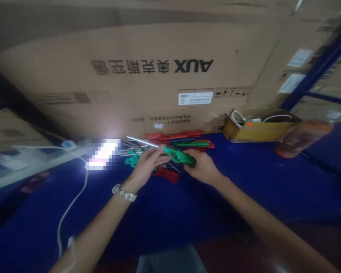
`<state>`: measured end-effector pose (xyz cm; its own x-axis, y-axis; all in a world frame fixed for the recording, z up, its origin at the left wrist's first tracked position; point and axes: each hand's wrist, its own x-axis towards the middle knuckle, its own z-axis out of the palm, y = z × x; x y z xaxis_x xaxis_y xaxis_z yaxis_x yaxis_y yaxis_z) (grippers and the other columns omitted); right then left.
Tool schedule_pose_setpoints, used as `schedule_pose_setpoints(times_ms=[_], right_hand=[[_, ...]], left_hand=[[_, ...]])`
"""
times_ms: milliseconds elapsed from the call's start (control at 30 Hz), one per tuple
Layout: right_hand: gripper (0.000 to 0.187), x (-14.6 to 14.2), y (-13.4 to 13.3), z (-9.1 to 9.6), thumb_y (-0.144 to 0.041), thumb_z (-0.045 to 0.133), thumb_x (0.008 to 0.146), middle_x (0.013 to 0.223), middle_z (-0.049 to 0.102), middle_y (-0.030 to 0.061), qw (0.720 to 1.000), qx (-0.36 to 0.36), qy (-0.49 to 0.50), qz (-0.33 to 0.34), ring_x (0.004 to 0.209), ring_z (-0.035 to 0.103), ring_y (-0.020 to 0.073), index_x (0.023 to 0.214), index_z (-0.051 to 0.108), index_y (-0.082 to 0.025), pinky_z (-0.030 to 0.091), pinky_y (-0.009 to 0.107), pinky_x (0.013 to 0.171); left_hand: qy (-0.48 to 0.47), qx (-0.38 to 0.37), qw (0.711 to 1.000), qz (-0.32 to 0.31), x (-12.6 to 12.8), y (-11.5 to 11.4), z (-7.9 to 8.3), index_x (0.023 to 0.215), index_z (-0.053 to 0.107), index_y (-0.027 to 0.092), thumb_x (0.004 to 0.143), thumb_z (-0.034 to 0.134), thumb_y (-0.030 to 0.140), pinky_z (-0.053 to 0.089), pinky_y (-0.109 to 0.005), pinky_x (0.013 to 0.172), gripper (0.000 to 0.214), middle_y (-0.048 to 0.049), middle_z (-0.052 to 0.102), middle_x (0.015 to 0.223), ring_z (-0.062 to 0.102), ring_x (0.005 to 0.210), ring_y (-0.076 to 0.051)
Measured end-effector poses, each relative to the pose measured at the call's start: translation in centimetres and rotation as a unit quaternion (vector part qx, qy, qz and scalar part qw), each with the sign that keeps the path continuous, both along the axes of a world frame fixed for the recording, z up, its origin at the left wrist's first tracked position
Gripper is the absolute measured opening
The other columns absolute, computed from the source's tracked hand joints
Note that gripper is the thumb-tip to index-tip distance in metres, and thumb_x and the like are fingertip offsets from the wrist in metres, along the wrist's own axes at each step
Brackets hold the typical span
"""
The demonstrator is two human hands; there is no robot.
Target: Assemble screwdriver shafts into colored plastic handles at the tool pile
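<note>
A green-handled tool (176, 154) with a long, thin metal shaft is held above the blue table, its shaft slanting up to the left. My right hand (201, 165) is closed around the right end of the green handle. My left hand (150, 163) is closed at the spot where shaft and handle meet. A pile of red handle-like pieces (184, 135), green pieces (194, 143) and metal rods lies just behind and beneath my hands. Teal-green pieces (131, 160) are left of my left hand, and a red piece (168, 174) lies below the tool.
A large cardboard box (136, 45) stands behind the blue table (170, 220). At right are a yellow box (260, 132) with white cables and an orange-red bottle (304, 138) on its side. At left, a bright pixelated patch (104, 153) and a white cable (71, 206).
</note>
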<state>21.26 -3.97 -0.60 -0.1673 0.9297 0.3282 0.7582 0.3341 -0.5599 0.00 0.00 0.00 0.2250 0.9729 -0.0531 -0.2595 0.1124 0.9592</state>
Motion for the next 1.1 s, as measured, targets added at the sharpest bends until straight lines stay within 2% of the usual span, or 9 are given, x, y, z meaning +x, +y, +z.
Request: schedule_pose_setpoints(times_ms=[167, 267, 367, 533, 700, 800, 900, 1000, 1100], right_hand=[[0.04, -6.4, -0.8, -1.7, -0.028, 0.069, 0.079, 0.1, 0.074, 0.0056, 0.985, 0.004, 0.145, 0.097, 0.088, 0.071, 0.0216, 0.118, 0.061, -0.021, 0.055, 0.035, 0.083], [0.024, -8.8, -1.1, -1.7, -0.043, 0.068, 0.085, 0.071, 0.067, -0.0004, 0.968, -0.084, 0.198, 0.128, 0.059, 0.065, 0.0154, 0.093, 0.061, -0.02, 0.053, 0.028, 0.063], [0.034, -10.1, -1.2, -1.6, -0.053, 0.059, 0.091, 0.062, 0.063, -0.0023, 0.949, -0.165, 0.216, 0.159, 0.046, 0.057, 0.0117, 0.083, 0.061, -0.02, 0.046, 0.024, 0.051], [0.044, -10.9, -0.8, -1.8, -0.054, 0.045, 0.098, 0.052, 0.053, -0.004, 0.964, -0.14, 0.181, 0.136, 0.047, 0.052, 0.0115, 0.071, 0.054, -0.021, 0.038, 0.023, 0.052], [0.046, -10.9, -0.6, -2.1, -0.048, 0.043, 0.097, 0.055, 0.042, -0.0036, 0.989, -0.071, 0.095, 0.094, 0.052, 0.042, 0.0112, 0.06, 0.044, -0.02, 0.028, 0.026, 0.054], [0.047, -10.9, -0.5, -2.2, -0.049, 0.043, 0.096, 0.055, 0.04, -0.0035, 0.986, -0.079, 0.097, 0.107, 0.053, 0.039, 0.011, 0.059, 0.047, -0.02, 0.028, 0.026, 0.054], [0.048, -10.8, -0.3, -2.1, -0.054, 0.043, 0.094, 0.051, 0.041, -0.004, 0.977, -0.118, 0.136, 0.11, 0.049, 0.039, 0.0113, 0.063, 0.053, -0.02, 0.028, 0.026, 0.05], [0.048, -10.5, -0.3, -1.8, -0.058, 0.043, 0.093, 0.045, 0.044, -0.0049, 0.962, -0.172, 0.179, 0.117, 0.042, 0.04, 0.0115, 0.066, 0.056, -0.02, 0.03, 0.025, 0.046], [0.047, -10.0, -0.4, -1.7, -0.059, 0.046, 0.092, 0.043, 0.046, -0.0052, 0.949, -0.199, 0.209, 0.132, 0.04, 0.043, 0.0116, 0.071, 0.06, -0.02, 0.033, 0.024, 0.044]], left_hand=[[-0.022, 0.016, 0.998, 0.06, -4.6, -2.9, -1.1, 0.1, 0.069, 0.016, 0.071, 0.083, 0.051, 0.06, -0.027, 0.069, 0.047, -0.0072, 0.077, 0.097, 0.074, 0.072, -0.016], [0.01, 0.028, 0.99, 0.138, -6.8, -3.6, -1.5, 0.087, 0.066, 0.014, 0.066, 0.085, 0.055, 0.056, -0.023, 0.055, 0.05, -0.0045, 0.074, 0.074, 0.069, 0.057, -0.014], [0.043, 0.044, 0.979, 0.195, -8.1, -3.4, -1.8, 0.076, 0.06, 0.015, 0.064, 0.083, 0.062, 0.052, -0.022, 0.047, 0.053, -0.0008, 0.067, 0.058, 0.064, 0.047, -0.013], [0.234, 0.023, 0.958, 0.162, -10.1, -3.5, -2.3, 0.055, 0.048, 0.02, 0.08, 0.058, 0.076, 0.037, -0.024, 0.037, 0.062, 0.0032, 0.046, 0.04, 0.049, 0.036, -0.012], [0.462, 0.216, 0.852, 0.118, -11.8, -7.2, -1.8, 0.051, 0.039, 0.02, 0.089, 0.06, 0.058, 0.031, -0.025, 0.044, 0.058, 0.0046, 0.04, 0.045, 0.04, 0.043, -0.01], [0.501, 0.403, 0.761, 0.086, -11.8, -8.0, -1.1, 0.082, 0.063, 0.018, 0.09, 0.066, 0.039, 0.051, -0.032, 0.076, 0.023, -0.0042, 0.067, 0.088, 0.063, 0.085, -0.02], [0.573, 0.474, 0.669, 0.012, -11.3, -6.6, -0.7, 0.125, 0.06, 0.02, 0.088, 0.071, 0.036, 0.045, -0.047, 0.1, 0.042, -0.0111, 0.062, 0.13, 0.056, 0.12, -0.03], [0.588, 0.499, 0.635, -0.055, -10.6, -4.7, -0.6, 0.135, 0.054, 0.021, 0.093, 0.065, 0.039, 0.046, -0.045, 0.1, 0.047, -0.01, 0.064, 0.126, 0.061, 0.115, -0.027], [0.571, 0.504, 0.642, -0.088, -9.9, -3.8, -0.5, 0.128, 0.061, 0.022, 0.097, 0.058, 0.043, 0.051, -0.038, 0.09, 0.037, -0.0077, 0.067, 0.118, 0.066, 0.103, -0.023]])
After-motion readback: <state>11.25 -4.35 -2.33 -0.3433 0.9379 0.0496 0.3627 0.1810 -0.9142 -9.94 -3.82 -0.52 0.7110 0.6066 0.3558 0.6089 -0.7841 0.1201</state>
